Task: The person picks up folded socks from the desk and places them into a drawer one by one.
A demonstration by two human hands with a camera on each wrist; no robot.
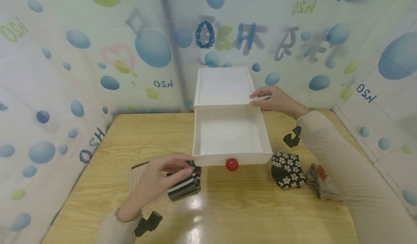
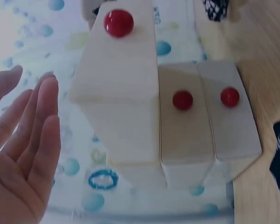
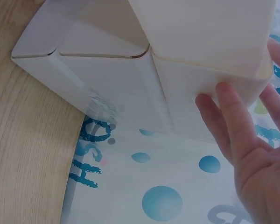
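A white drawer cabinet (image 1: pixel 224 86) stands on the table, its top drawer (image 1: pixel 232 159) pulled far out toward me. Its bare white floor shows, and a red round knob (image 1: pixel 232 164) sits on its front. Two lower drawers, each with a red knob (image 2: pixel 182 100), are closed in the left wrist view. My right hand (image 1: pixel 272 99) touches the cabinet's upper right side; its fingertips (image 3: pixel 227 91) rest on the wall, nearly straight. My left hand (image 1: pixel 161 175) hovers by the drawer's left front corner, fingers relaxed, holding nothing; the left wrist view shows it apart from the drawer (image 2: pixel 116 60).
Left of the cabinet lie a folded black-and-white striped sock (image 1: pixel 185 186) and a beige striped cloth (image 1: pixel 137 173), partly behind my left hand. At right are a folded black floral sock (image 1: pixel 288 169) and a grey-and-red folded cloth (image 1: pixel 324 184). A patterned curtain (image 1: pixel 182 16) hangs behind the table (image 1: pixel 228 207).
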